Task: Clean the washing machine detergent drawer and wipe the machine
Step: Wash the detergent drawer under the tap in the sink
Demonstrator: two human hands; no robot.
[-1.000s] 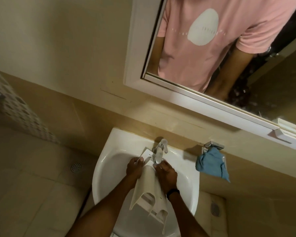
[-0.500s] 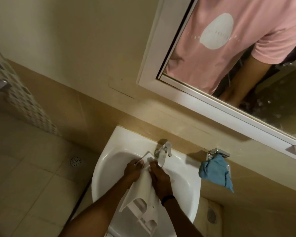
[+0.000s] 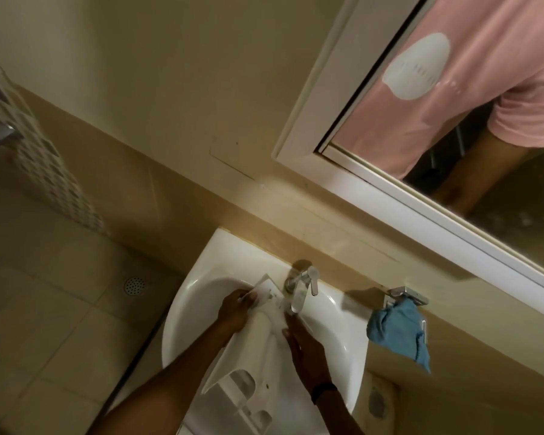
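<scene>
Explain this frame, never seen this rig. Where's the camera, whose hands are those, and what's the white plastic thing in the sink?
There is no robot here. A person wears a wide-angle camera on the head, so you look forward and down at their own arms. The mirror at the upper right shows their pink shirt.

The white plastic piece is the washing machine's detergent drawer, held over the sink with its top end under the tap. The left hand grips the drawer's upper left edge. The right hand, the one with a black wristband, lies against the drawer's right side. Whether it grips or just presses is not clear.

A blue cloth hangs from a metal holder on the wall to the right of the sink. A floor drain sits to the left.
</scene>
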